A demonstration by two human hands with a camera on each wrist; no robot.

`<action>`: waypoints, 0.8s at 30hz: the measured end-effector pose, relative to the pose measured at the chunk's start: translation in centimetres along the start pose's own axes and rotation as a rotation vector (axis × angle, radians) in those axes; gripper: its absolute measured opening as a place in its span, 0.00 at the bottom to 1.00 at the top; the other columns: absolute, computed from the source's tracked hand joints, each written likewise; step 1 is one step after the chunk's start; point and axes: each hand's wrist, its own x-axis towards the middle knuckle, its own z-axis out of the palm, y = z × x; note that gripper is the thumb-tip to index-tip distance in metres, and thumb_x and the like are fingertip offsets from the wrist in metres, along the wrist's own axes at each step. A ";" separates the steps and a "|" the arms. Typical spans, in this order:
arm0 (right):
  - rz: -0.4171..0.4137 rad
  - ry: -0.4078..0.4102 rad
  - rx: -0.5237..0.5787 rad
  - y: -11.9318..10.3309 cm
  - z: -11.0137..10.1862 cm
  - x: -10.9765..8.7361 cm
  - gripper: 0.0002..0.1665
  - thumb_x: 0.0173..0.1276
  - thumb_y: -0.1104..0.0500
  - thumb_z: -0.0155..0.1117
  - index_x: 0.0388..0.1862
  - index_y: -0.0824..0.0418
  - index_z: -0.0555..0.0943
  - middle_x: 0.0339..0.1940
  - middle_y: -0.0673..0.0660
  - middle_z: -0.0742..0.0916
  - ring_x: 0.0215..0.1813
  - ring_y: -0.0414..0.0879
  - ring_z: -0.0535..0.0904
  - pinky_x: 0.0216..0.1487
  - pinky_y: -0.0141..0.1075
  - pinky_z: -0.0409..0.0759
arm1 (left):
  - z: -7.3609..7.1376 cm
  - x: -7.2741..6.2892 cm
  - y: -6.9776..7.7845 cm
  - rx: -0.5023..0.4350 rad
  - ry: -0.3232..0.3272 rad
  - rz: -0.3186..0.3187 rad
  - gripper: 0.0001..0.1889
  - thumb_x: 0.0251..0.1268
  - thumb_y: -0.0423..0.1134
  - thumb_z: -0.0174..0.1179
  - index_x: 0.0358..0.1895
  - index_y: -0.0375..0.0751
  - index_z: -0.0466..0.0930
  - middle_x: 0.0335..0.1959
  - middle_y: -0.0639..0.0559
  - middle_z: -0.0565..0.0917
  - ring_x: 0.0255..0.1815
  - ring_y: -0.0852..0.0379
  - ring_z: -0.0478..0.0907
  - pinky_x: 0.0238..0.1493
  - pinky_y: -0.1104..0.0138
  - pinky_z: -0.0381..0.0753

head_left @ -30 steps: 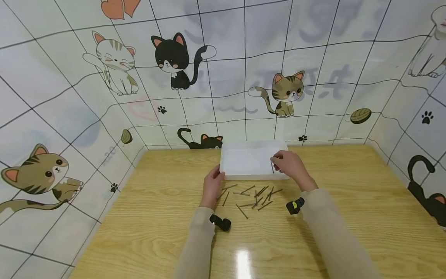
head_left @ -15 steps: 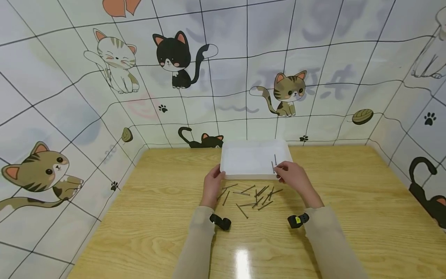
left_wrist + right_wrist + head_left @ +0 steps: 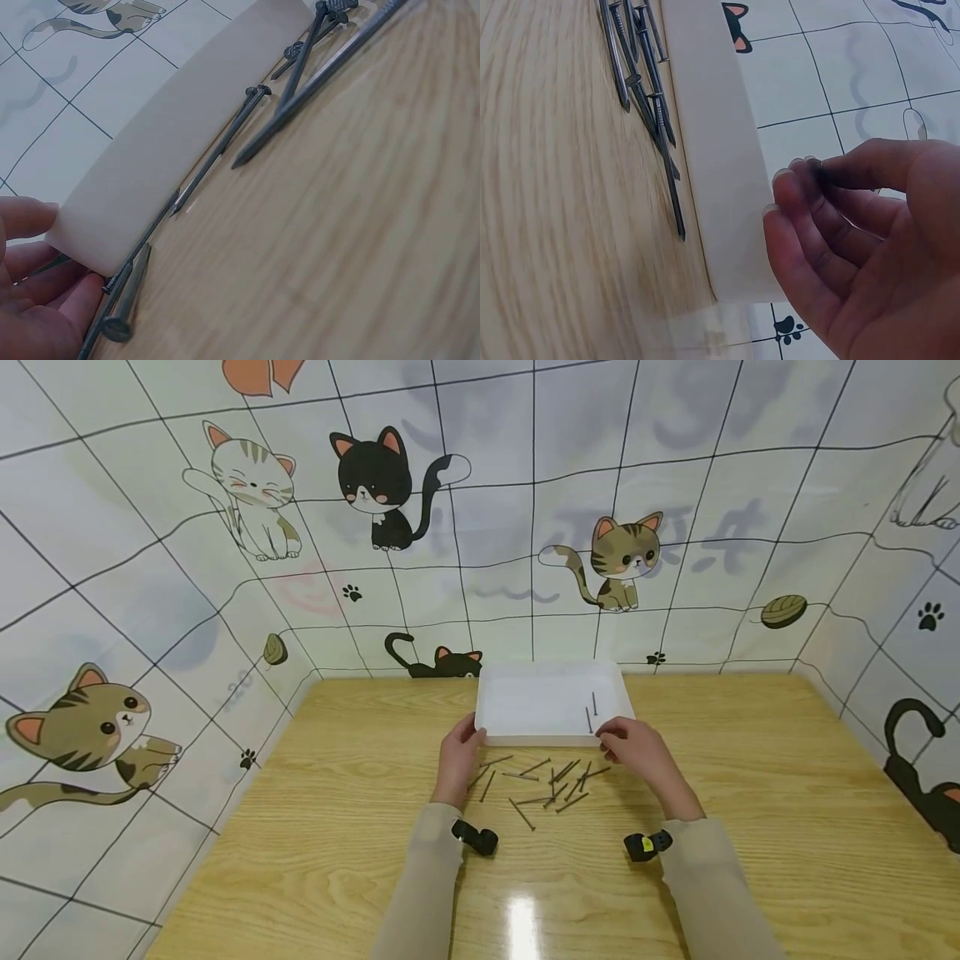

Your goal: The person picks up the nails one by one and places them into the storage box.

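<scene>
A shallow white tray [image 3: 532, 697] stands against the back wall of the wooden table. My left hand [image 3: 457, 764] grips its front left corner; in the left wrist view, the thumb and fingers lie around that end. Two nails [image 3: 589, 720] lie inside the tray near its right side. My right hand [image 3: 637, 756] is at the front right corner, fingers loosely bent, the thumb tip close to the index finger. In the right wrist view no nail shows in the right hand [image 3: 877, 240], though shadow darkens the gap at the fingertips.
Several loose nails [image 3: 522, 814] are scattered on the table [image 3: 337, 860] in front of the tray, some crossing each other. Cat-patterned sheeting [image 3: 495, 510] covers the walls behind and beside the table.
My right hand has drawn back from inside the tray toward its front right corner. A second nail now shows lying in the tray. The left hand has stayed in place.
</scene>
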 end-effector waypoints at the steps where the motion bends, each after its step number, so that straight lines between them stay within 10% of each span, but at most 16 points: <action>1: -0.009 -0.002 -0.001 0.1 0.0 0.0 0.17 0.68 0.59 0.48 0.48 0.70 0.75 0.37 0.65 0.82 0.35 0.53 0.79 0.37 0.44 0.78 | 0.0 0.1 -0.3 0.002 0.004 0.006 0.24 0.65 0.40 0.52 0.64 0.43 0.64 0.61 0.49 0.68 0.61 0.54 0.64 0.59 0.60 0.62; 10: -0.028 -0.041 -0.095 1.0 0.6 -0.6 0.19 0.68 0.53 0.51 0.51 0.63 0.76 0.45 0.60 0.81 0.47 0.55 0.76 0.43 0.46 0.74 | 0.3 0.6 -2.4 0.034 0.030 0.004 0.23 0.64 0.42 0.53 0.63 0.46 0.65 0.59 0.53 0.70 0.60 0.57 0.64 0.59 0.61 0.63; 24: -0.067 -0.111 -0.195 1.2 0.5 -0.2 0.22 0.66 0.54 0.53 0.54 0.67 0.74 0.49 0.63 0.79 0.51 0.59 0.73 0.47 0.50 0.72 | 0.0 0.9 -1.6 0.041 0.045 0.023 0.23 0.63 0.41 0.53 0.62 0.45 0.66 0.59 0.52 0.70 0.58 0.57 0.66 0.58 0.61 0.64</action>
